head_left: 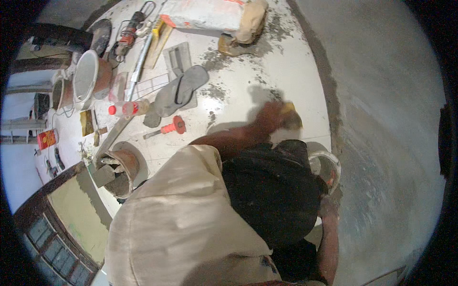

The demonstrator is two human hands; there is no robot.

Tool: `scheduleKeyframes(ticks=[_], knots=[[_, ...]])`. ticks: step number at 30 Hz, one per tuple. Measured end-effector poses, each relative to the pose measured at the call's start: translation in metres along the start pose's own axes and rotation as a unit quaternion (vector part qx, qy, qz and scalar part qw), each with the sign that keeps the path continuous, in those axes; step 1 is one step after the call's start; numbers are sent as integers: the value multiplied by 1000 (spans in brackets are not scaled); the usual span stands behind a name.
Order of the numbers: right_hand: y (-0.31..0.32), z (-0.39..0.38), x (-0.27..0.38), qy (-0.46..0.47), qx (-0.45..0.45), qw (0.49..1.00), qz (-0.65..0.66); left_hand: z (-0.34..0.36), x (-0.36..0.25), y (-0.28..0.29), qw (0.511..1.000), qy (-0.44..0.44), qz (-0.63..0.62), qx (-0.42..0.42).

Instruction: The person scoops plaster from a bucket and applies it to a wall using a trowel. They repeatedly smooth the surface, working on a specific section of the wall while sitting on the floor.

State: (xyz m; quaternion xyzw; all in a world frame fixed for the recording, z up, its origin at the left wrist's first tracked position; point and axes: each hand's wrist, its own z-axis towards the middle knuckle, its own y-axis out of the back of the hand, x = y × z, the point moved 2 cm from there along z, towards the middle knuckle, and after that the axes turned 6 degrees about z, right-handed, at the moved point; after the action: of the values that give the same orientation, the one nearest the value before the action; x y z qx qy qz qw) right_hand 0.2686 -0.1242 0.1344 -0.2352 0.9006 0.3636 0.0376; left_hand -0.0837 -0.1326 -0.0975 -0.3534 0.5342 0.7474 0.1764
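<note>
My left hand [270, 117] is closed around a yellow and dark sponge-like block [289, 108], blurred, close above or against the pale floor [307, 86]; I can't tell whether it touches. The arm reaches across from beside my beige clothing [176, 209]. My right hand [328, 208] is low on the right, next to a bucket [337, 165] with a pale rim, partly behind my black clothing [272, 190]; I can't tell whether it grips anything.

As for print, the white sack [202, 16] at the top carries orange markings, too slanted and small for me to make out. The clear bottle [126, 109], lying on its side with a red cap, has a reddish label, also too blurred. Far left, a small red box [46, 139] bears yellow marks that I can't make out either.

Near the bottle lie a grey flip-flop [164, 101] and a chisel [169, 128] with a red grip and round guard. Farther up is a red power tool [126, 37]. Left of my clothing, a brown pail [129, 162] holds greyish pieces. Grey smears [217, 62] spot the floor beyond my left hand.
</note>
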Motion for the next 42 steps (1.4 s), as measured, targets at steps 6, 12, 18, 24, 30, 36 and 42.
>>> scheduleKeyframes(ticks=[6,12,18,24,30,36,42], knots=[[-3,-11,-12,-16,28,999,33,69,77,75,991,44,121,-29],[8,-25,1,-29,10,998,50,87,138,154,935,76,347,-4],[7,-30,3,-6,-38,999,17,103,228,242,895,41,428,-121],[-17,-24,-15,13,-16,1000,15,-51,92,252,982,116,109,98],[-13,-27,-14,-3,-1,1000,6,-197,57,198,920,257,78,285],[-10,-34,-10,-11,6,1000,18,-127,112,181,941,-54,269,197],[-1,-41,-5,-3,11,999,53,-24,125,196,917,54,367,148]])
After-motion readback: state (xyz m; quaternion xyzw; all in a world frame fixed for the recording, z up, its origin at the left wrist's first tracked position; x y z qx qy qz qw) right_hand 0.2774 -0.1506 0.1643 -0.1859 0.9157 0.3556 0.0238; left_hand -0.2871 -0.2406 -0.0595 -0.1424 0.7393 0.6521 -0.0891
